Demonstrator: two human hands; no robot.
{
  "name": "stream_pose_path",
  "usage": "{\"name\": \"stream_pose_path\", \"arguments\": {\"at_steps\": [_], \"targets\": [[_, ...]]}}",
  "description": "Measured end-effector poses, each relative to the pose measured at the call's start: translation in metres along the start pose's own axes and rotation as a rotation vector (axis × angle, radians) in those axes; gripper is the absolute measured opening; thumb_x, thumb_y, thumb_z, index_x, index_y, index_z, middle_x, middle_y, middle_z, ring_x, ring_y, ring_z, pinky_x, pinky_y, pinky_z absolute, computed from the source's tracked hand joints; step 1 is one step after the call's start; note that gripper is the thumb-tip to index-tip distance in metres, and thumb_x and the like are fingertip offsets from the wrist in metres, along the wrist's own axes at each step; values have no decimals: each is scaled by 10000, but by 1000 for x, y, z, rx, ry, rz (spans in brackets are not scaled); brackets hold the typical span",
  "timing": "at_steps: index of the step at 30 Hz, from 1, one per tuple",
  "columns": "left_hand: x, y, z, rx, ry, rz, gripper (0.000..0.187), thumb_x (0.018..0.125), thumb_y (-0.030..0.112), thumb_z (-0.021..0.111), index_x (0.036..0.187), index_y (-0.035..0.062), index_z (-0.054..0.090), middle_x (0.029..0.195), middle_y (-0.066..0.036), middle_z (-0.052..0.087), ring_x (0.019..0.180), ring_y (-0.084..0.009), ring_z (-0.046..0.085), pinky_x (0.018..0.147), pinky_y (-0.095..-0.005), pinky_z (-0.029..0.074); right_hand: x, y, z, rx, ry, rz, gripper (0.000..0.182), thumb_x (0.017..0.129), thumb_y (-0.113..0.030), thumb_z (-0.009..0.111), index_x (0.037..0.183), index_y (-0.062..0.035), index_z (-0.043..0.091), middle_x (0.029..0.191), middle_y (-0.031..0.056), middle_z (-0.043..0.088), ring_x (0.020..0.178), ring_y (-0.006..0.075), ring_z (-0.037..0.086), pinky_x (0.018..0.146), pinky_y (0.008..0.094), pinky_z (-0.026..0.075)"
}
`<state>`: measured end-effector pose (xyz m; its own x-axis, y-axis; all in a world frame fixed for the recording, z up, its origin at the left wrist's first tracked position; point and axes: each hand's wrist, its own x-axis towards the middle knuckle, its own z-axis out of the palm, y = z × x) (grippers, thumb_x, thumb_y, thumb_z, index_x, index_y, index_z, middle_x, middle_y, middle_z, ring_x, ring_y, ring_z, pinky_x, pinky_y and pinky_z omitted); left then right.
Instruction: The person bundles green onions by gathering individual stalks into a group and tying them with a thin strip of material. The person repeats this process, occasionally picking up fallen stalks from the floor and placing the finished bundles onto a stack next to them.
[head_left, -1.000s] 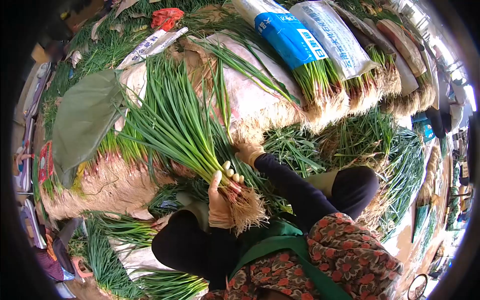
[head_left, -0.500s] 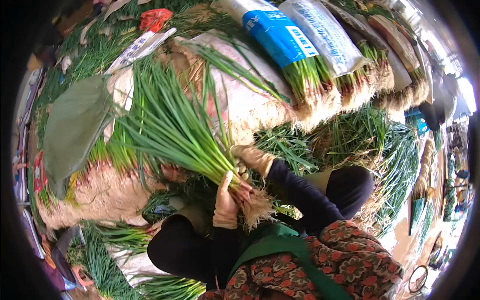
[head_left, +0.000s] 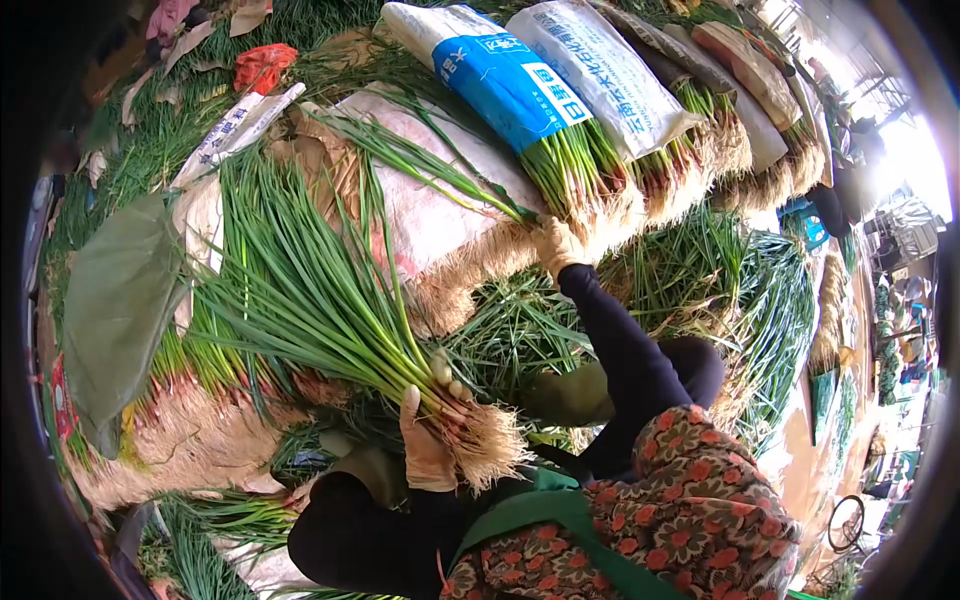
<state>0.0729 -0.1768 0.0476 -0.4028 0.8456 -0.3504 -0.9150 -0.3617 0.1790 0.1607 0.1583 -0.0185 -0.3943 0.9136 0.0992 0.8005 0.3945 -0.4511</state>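
Observation:
My left hand [head_left: 430, 440], in a pale glove, is closed round a thick bunch of scallions [head_left: 330, 310] just above its reddish bases. The bunch's white roots [head_left: 490, 445] hang over my lap and its green leaves fan out to the upper left. My right hand [head_left: 557, 245], also gloved, is stretched forward to the pile. Its fingers are closed at the root end of a few loose scallions [head_left: 440, 175], which lie across a whitish sack [head_left: 430, 215]. The fingertips are partly hidden.
Scallion bundles wrapped in a blue and white sack [head_left: 510, 75] and a white sack [head_left: 605, 75] lie beyond my right hand. A dark green cloth [head_left: 120, 310] covers stalks at the left. Loose leaves [head_left: 510, 330] litter the ground before me. A red bag [head_left: 264, 68] lies farther back.
My right hand has left the held bunch and reached forward and right to the loose scallions. My left hand still grips the bunch, and the view has shifted slightly.

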Motion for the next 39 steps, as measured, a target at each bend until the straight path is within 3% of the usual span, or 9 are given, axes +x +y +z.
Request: {"name": "stream_pose_path", "arguments": {"at_steps": [6, 8, 14, 20, 23, 27, 32, 34, 39], "targets": [[5, -1, 7, 0, 68, 62, 487, 911, 354, 478, 1223, -20, 478, 851, -80, 594, 846, -219, 584, 780, -378, 488, -50, -59, -30, 94, -321, -157, 318, 846, -323, 593, 1052, -84, 628, 814, 171, 651, 781, 298, 642, 667, 365, 507], [6, 9, -10, 342, 20, -6, 503, 939, 366, 397, 1244, -30, 458, 737, -153, 609, 764, -265, 619, 695, -386, 526, -101, -61, -24, -130, -205, -674, 317, 819, -286, 622, 1086, -115, 619, 830, 138, 655, 770, 279, 646, 642, 341, 511], [2, 0, -14, 133, 141, 36, 403, 943, 273, 415, 1178, -50, 472, 1224, -168, 520, 1124, -288, 514, 986, -406, 402, -157, -45, -27, 393, -933, -767, 313, 915, -312, 486, 1091, -94, 625, 973, 92, 657, 827, 267, 636, 731, 368, 510], [-6, 4, -28, 195, -36, -37, 400, 935, 316, 432, 1113, -37, 493, 985, -116, 584, 824, -238, 588, 798, -407, 499, -136, -131, 16, 1246, -1212, 402, 333, 932, -339, 505, 1087, -56, 586, 679, -18, 514, 579, 79, 460, 567, 241, 442], [-18, 9, -10, 146, 32, 8, 438, 934, 349, 432, 1127, -40, 496, 948, -101, 573, 752, -212, 571, 684, -382, 512, -153, -106, 96, 1128, -1132, 63, 310, 900, -234, 558, 1154, -56, 553, 685, 2, 539, 599, 163, 528, 534, 284, 461], [-14, 5, -7, 102, 43, 7, 466, 924, 350, 453, 1183, -36, 473, 868, -65, 536, 718, -198, 540, 716, -355, 484, -155, -122, 54, 1851, -1309, 634, 332, 874, -346, 612, 1066, -76, 581, 659, -10, 538, 509, 133, 501, 436, 251, 409], [-7, 0, -15, -99, 14, 34, 407, 918, 394, 453, 1044, 11, 508, 834, -70, 557, 735, -214, 555, 696, -379, 489, -162, -87, 127, 719, -891, -250, 317, 823, -191, 582, 1074, 0, 615, 943, 136, 658, 732, 221, 645, 640, 361, 527], [-8, -1, -22, -37, 39, -8, 381, 919, 372, 465, 1054, 18, 509, 870, -72, 557, 780, -214, 562, 718, -374, 496, -151, -113, 55, 410, -1181, 44, 392, 793, -288, 610, 1069, -10, 622, 1021, 176, 649, 853, 261, 642, 785, 377, 505], [-10, -6, -10, -179, -5, -64, 320, 911, 332, 506, 1054, 46, 522, 914, -51, 547, 812, -189, 557, 738, -371, 499, -110, -90, 66, -470, -283, -714, 160, 858, -230, 534, 840, -76, 576, 663, 93, 623, 546, 253, 618, 474, 422, 472]]}}
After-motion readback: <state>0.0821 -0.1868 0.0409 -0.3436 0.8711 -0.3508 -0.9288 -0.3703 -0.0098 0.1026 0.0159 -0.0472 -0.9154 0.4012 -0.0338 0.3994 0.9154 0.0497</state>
